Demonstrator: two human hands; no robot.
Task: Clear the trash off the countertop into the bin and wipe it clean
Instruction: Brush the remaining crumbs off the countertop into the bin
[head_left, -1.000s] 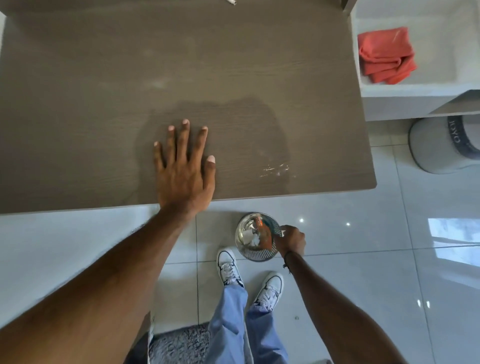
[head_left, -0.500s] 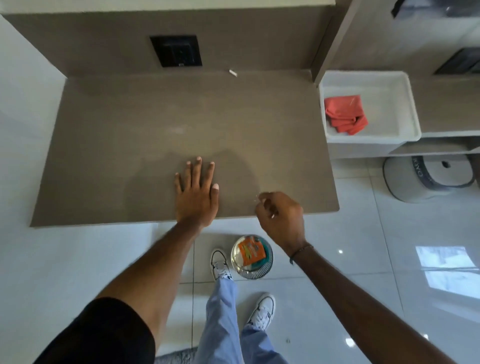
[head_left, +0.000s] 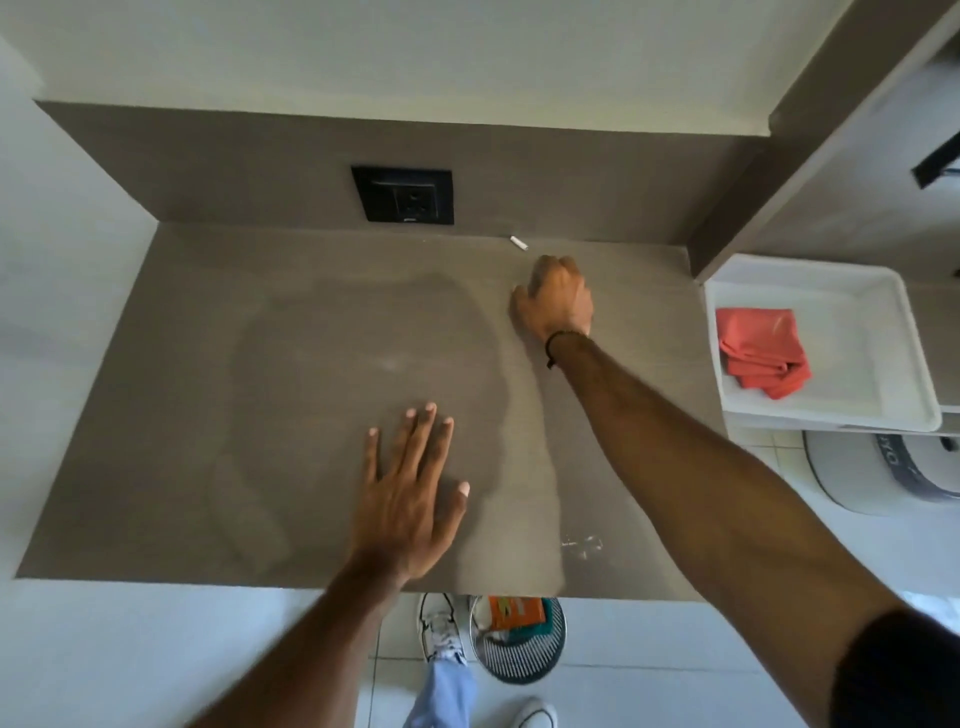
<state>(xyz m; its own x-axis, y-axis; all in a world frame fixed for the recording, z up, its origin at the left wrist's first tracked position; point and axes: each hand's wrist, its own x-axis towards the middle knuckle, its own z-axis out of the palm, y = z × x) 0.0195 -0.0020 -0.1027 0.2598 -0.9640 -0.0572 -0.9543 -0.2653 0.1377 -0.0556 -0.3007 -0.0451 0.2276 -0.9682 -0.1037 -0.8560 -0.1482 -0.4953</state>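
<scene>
The brown countertop (head_left: 260, 415) carries a darker damp patch (head_left: 363, 332) across its middle. My left hand (head_left: 410, 493) lies flat on it near the front edge, fingers spread, holding nothing. My right hand (head_left: 556, 299) is stretched to the back of the counter with its fingers curled downward; they are hidden behind the knuckles. A small white scrap (head_left: 518, 242) lies just beyond that hand by the back wall. Pale crumbs (head_left: 582, 545) sit near the front right edge. The metal mesh bin (head_left: 519, 660) stands on the floor below the front edge, with an orange wrapper (head_left: 514, 613) inside.
A folded red cloth (head_left: 761, 353) lies in a white tray (head_left: 831, 410) right of the counter. A black wall socket (head_left: 402, 195) is on the backsplash. A grey round object (head_left: 883, 473) sits on the floor under the tray. My feet stand by the bin.
My right hand left the bin, passed the crumbs at the front right edge, and reached to the back of the counter. The view pulled back. My left hand stayed flat.
</scene>
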